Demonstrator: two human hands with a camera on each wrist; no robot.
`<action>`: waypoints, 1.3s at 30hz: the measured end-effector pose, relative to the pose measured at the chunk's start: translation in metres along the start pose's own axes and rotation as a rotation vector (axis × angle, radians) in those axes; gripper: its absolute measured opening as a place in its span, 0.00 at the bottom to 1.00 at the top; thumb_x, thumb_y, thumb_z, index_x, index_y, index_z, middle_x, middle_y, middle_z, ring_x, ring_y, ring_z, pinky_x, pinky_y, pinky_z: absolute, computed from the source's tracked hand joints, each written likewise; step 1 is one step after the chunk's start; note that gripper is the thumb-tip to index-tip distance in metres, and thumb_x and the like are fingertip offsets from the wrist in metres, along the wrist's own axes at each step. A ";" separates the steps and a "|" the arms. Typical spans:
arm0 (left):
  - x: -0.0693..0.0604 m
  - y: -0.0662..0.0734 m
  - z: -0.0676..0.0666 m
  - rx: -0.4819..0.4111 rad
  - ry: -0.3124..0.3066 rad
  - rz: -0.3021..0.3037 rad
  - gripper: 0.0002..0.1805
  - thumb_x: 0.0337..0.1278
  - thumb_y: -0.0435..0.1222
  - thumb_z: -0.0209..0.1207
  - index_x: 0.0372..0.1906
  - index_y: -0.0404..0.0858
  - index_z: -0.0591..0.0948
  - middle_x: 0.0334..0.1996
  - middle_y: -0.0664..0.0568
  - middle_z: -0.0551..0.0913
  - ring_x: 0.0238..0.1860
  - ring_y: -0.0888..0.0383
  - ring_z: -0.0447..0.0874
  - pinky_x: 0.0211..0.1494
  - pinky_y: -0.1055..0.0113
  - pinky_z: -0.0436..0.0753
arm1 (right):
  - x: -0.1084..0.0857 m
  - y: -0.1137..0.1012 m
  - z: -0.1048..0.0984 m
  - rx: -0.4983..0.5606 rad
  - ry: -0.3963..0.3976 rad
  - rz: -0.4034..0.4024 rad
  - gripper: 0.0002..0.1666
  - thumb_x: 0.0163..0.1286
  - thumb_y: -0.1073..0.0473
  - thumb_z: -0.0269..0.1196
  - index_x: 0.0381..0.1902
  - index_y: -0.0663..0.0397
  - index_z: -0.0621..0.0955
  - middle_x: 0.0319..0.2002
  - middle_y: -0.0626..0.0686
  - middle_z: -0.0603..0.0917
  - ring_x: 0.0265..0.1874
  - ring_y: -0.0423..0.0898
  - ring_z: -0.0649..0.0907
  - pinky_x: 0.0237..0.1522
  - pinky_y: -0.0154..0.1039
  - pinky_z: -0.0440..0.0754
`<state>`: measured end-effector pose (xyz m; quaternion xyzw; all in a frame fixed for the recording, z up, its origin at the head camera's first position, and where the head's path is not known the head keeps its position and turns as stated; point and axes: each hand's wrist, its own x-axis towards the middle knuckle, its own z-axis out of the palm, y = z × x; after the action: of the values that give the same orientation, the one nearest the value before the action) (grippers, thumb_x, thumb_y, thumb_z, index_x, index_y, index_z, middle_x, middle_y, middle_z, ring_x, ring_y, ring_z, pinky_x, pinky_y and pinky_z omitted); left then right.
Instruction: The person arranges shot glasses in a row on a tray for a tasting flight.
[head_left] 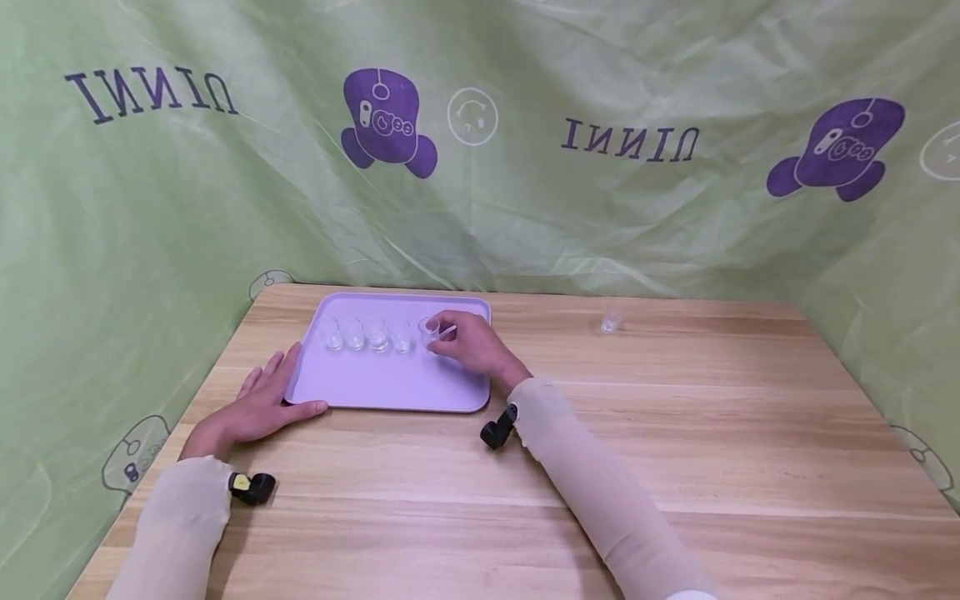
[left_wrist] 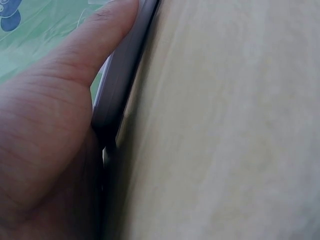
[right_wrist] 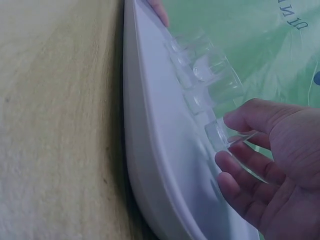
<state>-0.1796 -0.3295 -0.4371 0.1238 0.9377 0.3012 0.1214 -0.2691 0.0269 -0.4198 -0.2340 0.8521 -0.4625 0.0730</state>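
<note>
A lilac tray (head_left: 390, 385) lies on the table, with several small clear shot glasses (head_left: 378, 337) standing in a row on it. At the row's right end, my right hand (head_left: 474, 343) pinches another shot glass (head_left: 428, 327) between thumb and fingers. The right wrist view shows this glass (right_wrist: 216, 134) upright, its base at or just over the tray; contact is hard to tell. My left hand (head_left: 258, 410) rests at the tray's front left corner, fingers extended along the left side. Its thumb lies along the front edge, touching the tray rim (left_wrist: 122, 75) in the left wrist view.
One more shot glass (head_left: 611, 321) stands apart on the wooden table (head_left: 675, 450), toward the back right. A green printed cloth (head_left: 517, 225) hangs behind the table and along both sides.
</note>
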 end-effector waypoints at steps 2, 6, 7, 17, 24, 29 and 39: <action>0.000 0.001 -0.001 0.002 -0.011 -0.010 0.64 0.65 0.58 0.63 0.81 0.33 0.31 0.80 0.29 0.35 0.79 0.34 0.22 0.75 0.38 0.24 | 0.002 -0.001 0.001 -0.014 -0.004 -0.003 0.16 0.68 0.65 0.71 0.54 0.58 0.85 0.50 0.54 0.86 0.45 0.47 0.85 0.46 0.35 0.83; -0.001 0.004 -0.002 0.011 -0.024 -0.026 0.64 0.66 0.59 0.63 0.81 0.33 0.31 0.80 0.29 0.34 0.79 0.34 0.22 0.75 0.37 0.25 | 0.004 -0.002 0.003 -0.023 -0.011 0.003 0.16 0.69 0.64 0.71 0.54 0.57 0.85 0.50 0.54 0.86 0.45 0.47 0.85 0.46 0.35 0.83; -0.001 0.005 -0.003 0.011 -0.026 -0.028 0.64 0.66 0.59 0.63 0.81 0.33 0.31 0.80 0.30 0.34 0.79 0.33 0.22 0.75 0.37 0.25 | 0.004 -0.003 0.003 -0.021 -0.012 0.005 0.16 0.69 0.64 0.70 0.54 0.57 0.85 0.51 0.54 0.86 0.46 0.47 0.85 0.46 0.35 0.83; 0.001 0.001 -0.002 0.005 0.001 0.001 0.64 0.66 0.58 0.63 0.82 0.33 0.31 0.81 0.30 0.35 0.79 0.34 0.23 0.75 0.40 0.23 | 0.007 -0.003 0.005 -0.024 -0.004 0.028 0.16 0.69 0.62 0.71 0.54 0.57 0.85 0.51 0.54 0.86 0.46 0.48 0.86 0.47 0.36 0.83; 0.002 -0.005 0.002 -0.008 0.027 0.015 0.63 0.65 0.58 0.63 0.82 0.34 0.32 0.81 0.31 0.36 0.80 0.35 0.24 0.76 0.42 0.23 | 0.008 -0.003 0.007 -0.034 -0.017 0.036 0.17 0.69 0.61 0.71 0.55 0.56 0.85 0.49 0.53 0.86 0.46 0.46 0.85 0.48 0.36 0.82; 0.001 -0.006 0.003 -0.011 0.026 0.019 0.64 0.65 0.58 0.64 0.82 0.34 0.33 0.80 0.29 0.37 0.79 0.35 0.24 0.75 0.39 0.24 | 0.008 -0.003 0.009 -0.040 -0.019 0.051 0.17 0.69 0.61 0.71 0.54 0.55 0.85 0.48 0.53 0.86 0.46 0.46 0.85 0.48 0.37 0.82; 0.002 -0.011 0.005 -0.012 0.028 0.034 0.63 0.66 0.58 0.63 0.82 0.36 0.32 0.81 0.30 0.37 0.80 0.37 0.23 0.76 0.41 0.23 | 0.007 -0.002 0.010 -0.048 -0.026 0.047 0.15 0.68 0.61 0.72 0.52 0.55 0.85 0.44 0.51 0.86 0.44 0.44 0.84 0.47 0.35 0.81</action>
<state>-0.1818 -0.3346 -0.4474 0.1347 0.9353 0.3104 0.1038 -0.2713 0.0147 -0.4234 -0.2217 0.8672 -0.4368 0.0892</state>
